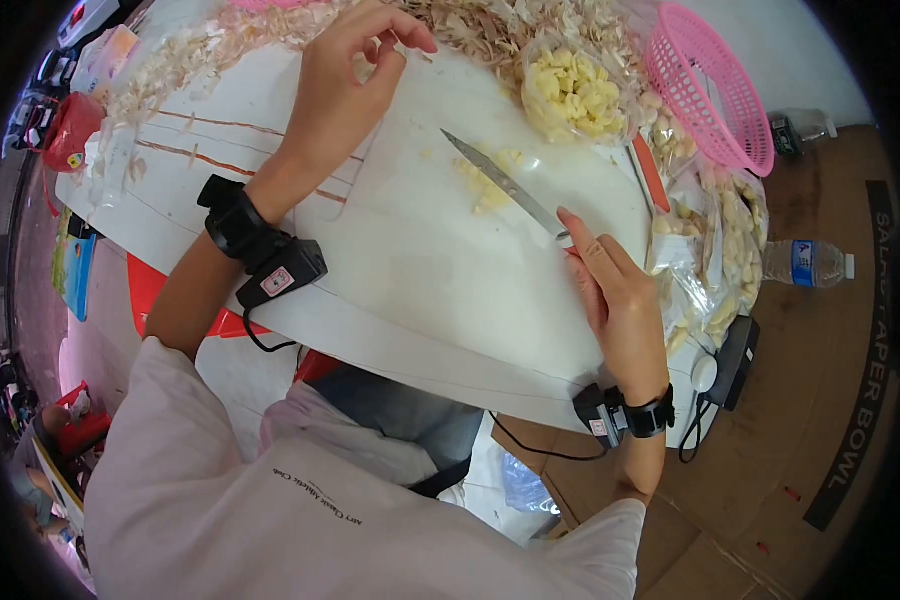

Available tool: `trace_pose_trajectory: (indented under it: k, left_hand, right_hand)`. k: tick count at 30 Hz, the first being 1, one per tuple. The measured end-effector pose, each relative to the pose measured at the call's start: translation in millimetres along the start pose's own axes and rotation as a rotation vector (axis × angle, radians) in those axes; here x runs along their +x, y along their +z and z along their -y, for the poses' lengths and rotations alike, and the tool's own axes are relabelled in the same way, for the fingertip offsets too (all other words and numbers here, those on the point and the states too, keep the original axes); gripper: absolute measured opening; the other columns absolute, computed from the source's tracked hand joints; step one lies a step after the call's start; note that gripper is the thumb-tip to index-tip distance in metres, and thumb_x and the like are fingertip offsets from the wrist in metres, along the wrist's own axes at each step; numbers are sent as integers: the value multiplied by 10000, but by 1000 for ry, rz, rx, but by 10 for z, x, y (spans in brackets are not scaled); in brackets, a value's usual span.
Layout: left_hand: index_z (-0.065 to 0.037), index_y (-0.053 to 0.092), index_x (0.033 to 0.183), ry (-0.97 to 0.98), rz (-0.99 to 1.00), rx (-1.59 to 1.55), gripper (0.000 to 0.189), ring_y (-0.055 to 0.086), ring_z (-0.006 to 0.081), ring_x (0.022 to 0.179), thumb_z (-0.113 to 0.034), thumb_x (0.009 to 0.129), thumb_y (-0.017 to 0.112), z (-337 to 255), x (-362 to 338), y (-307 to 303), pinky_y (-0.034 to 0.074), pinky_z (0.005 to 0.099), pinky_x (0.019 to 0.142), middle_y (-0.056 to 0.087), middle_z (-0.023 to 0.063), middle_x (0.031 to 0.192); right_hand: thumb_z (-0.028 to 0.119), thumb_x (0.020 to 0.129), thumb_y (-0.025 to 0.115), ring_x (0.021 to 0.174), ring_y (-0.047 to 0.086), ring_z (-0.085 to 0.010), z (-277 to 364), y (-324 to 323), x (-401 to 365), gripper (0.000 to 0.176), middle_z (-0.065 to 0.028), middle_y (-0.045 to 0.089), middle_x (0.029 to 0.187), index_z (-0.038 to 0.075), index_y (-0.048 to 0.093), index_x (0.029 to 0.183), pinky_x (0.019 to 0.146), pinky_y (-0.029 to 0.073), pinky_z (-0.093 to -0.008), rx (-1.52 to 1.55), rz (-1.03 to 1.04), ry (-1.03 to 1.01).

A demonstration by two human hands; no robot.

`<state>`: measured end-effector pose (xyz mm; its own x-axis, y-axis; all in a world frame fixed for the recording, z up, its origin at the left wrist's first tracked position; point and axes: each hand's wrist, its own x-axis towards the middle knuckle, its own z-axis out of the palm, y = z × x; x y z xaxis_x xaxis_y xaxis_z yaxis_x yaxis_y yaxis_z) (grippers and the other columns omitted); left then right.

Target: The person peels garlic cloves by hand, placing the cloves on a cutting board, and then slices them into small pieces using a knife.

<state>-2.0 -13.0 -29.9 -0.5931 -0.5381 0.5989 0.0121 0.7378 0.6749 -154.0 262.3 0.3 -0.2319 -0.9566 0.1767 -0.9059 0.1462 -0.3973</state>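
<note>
My right hand (615, 290) is wrapped round the handle of a knife (505, 183), whose blade points up and to the left over the white board (450, 260). Small yellowish chopped bits (485, 185) lie under and beside the blade. My left hand (355, 85) is raised over the upper part of the board, with thumb and fingers curled and pressed near each other; whether something small is between them is too small to tell. Beyond the blade sits a clear bag of peeled garlic cloves (575, 90).
Papery garlic skins (470, 30) are heaped along the far edge. At the right are a pink basket (710, 90), an orange-handled tool (650, 175), bags of unpeeled garlic (735, 230), a water bottle (810, 263) and a black device (736, 362). A red bag (73, 130) sits far left.
</note>
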Motion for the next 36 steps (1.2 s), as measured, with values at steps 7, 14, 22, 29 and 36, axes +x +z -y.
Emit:
trace_pose_trajectory:
  k: [7,14,22,29,36]
  left_hand:
    - [0,613,938,-14,-9,-35,204,574,108,950,86,837,458,-29,10,9,441,248,837,626,27,981]
    - [0,603,921,4,4,-31,193,568,108,933,87,836,453,-11,12,-3,435,244,830,613,24,966]
    - [-1,600,921,10,-1,-38,190,563,105,929,86,833,456,-15,10,-2,431,243,823,612,22,962]
    - [-4,602,928,-4,-12,-22,196,567,113,944,84,828,457,-11,8,-8,435,251,826,619,20,970]
    - [-6,601,927,-16,-21,-10,197,568,111,938,84,827,457,-33,23,-17,433,247,829,619,21,970]
  right_hand:
    - [98,906,621,575,547,-295,2,16,-5,445,-105,525,769,173,557,1340,527,459,-395,-29,-12,-11]
    - [84,900,622,572,539,-296,-28,33,-5,461,-107,516,767,162,546,1348,529,454,-402,-51,-13,22]
    - [75,898,618,573,541,-299,-32,19,-12,467,-106,514,762,167,547,1350,531,457,-397,-99,12,33]
    - [67,898,614,572,541,-301,-4,-7,-28,466,-110,517,771,159,545,1351,532,456,-404,-112,26,32]
    - [60,899,607,586,544,-310,-42,-19,-40,468,-118,515,776,155,544,1353,543,455,-415,-99,-11,44]
